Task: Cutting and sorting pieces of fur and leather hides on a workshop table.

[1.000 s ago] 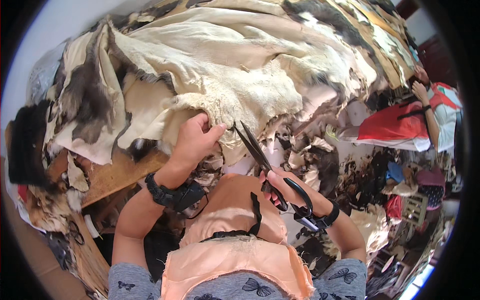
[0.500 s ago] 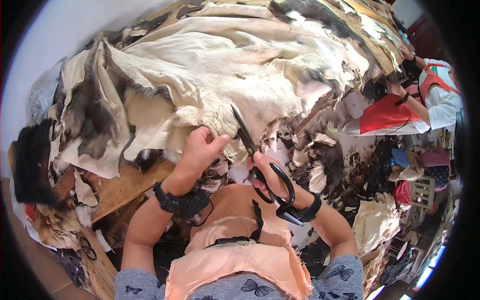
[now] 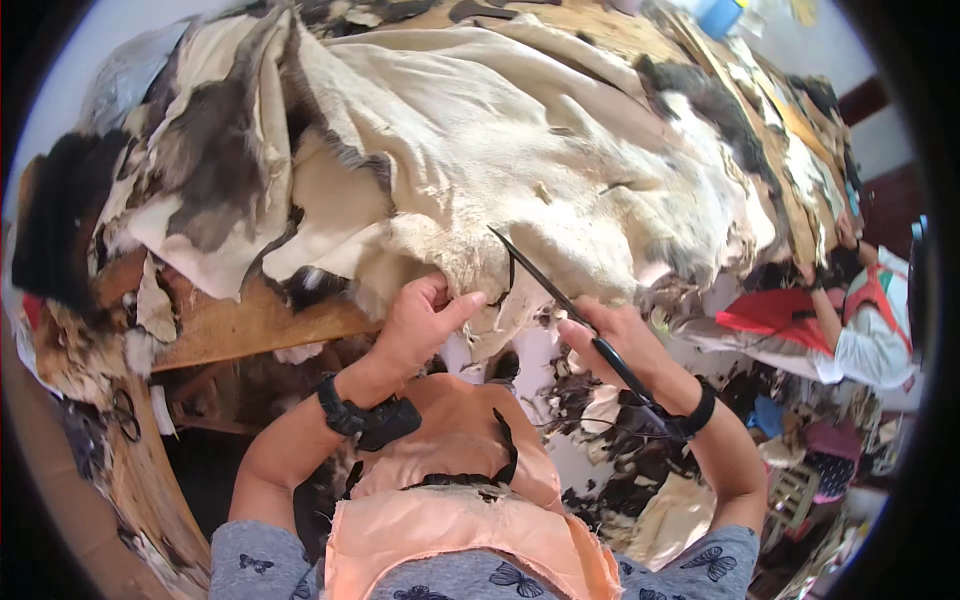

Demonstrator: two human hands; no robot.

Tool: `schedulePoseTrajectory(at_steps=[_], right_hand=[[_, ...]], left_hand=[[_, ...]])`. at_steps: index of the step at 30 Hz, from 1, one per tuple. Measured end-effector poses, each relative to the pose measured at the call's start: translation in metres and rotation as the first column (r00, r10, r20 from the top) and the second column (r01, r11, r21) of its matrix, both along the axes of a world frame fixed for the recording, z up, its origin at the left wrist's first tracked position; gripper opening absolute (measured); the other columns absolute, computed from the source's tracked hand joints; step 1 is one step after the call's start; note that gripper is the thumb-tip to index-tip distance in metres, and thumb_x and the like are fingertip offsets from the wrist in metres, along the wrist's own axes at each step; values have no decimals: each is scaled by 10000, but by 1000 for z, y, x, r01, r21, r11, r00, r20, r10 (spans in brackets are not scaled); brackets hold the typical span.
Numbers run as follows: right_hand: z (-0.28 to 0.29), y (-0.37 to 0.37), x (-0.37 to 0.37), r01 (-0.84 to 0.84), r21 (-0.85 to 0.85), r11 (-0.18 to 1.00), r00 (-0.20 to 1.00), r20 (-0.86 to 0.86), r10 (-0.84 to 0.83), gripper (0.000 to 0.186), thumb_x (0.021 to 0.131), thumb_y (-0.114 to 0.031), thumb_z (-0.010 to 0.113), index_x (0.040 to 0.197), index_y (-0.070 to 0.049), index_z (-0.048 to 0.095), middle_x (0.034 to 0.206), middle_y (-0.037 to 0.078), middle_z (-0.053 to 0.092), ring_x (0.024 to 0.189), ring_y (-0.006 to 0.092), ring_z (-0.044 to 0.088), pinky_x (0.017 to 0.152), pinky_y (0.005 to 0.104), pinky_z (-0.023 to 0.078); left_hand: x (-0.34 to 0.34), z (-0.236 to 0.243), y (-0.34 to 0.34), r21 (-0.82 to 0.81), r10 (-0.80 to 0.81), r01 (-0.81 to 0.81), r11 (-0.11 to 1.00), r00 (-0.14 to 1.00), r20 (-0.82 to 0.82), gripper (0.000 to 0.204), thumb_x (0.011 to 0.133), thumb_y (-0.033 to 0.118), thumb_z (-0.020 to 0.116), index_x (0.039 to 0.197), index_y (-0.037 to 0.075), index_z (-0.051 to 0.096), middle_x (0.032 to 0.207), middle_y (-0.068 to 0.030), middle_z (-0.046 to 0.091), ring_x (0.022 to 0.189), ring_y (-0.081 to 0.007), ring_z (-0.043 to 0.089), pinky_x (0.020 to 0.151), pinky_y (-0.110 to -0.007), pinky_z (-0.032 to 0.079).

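Hide pile [image 3: 520,150] blocks ahead; gap between hands.

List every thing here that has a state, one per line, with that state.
Scissors: blades nearly closed, tips at the hide's edge.
Pale hide: spread over the table, its near edge hanging and ragged.
Left hand: grip pinched on the hide's edge.
Right hand: grip closed around the scissors' handles.
Wooden table: mostly covered by hides.
Floor scraps: scattered loose.

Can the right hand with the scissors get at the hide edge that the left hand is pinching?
Probably yes. The right hand holds the black scissors, whose blades already lie on the pale hide edge beside the left hand, and nothing lies between them.
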State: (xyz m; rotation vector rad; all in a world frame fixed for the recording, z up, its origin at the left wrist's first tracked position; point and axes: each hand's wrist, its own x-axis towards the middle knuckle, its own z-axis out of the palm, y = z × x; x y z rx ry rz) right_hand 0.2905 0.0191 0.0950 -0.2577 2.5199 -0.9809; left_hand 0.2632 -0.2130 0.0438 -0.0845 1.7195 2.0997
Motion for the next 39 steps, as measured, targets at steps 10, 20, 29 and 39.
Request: schedulePoseTrajectory(at_steps=[10,20,29,39], right_hand=[[65,6,-66,-402,223,888,916,113,386,475,878,-445,492,843,26,530,615,239,528,621,426,550,579,442,425],[65,2,-108,-604,367,707,773,52,633,381,859,-377,559,849,3,538,549,219,523,576,405,553,536,442,428],[92,-6,-108,-589,493,640,739,8,674,452,844,-439,561,843,13,530,551,210,522,581,411,548,553,449,419],[76,-21,-126,-683,392,616,692,81,717,433,831,-437,573,849,-7,526,582,215,525,629,400,556,566,442,414]], left_hand=[[-1,-24,1,70,103,-109,992,991,86,193,866,56,588,1045,-19,592,977,-63,637,845,-103,594,773,-261,491],[10,-21,10,108,213,-225,968,971,111,180,846,72,617,1010,-1,620,932,-38,646,809,-75,573,732,-233,472],[10,-17,11,-203,177,-162,966,983,56,180,848,128,632,954,-18,625,881,-18,636,763,-46,541,677,-214,449],[12,-26,10,-121,193,-187,975,980,43,152,849,151,637,894,6,633,767,21,599,693,-22,484,612,-202,417]])
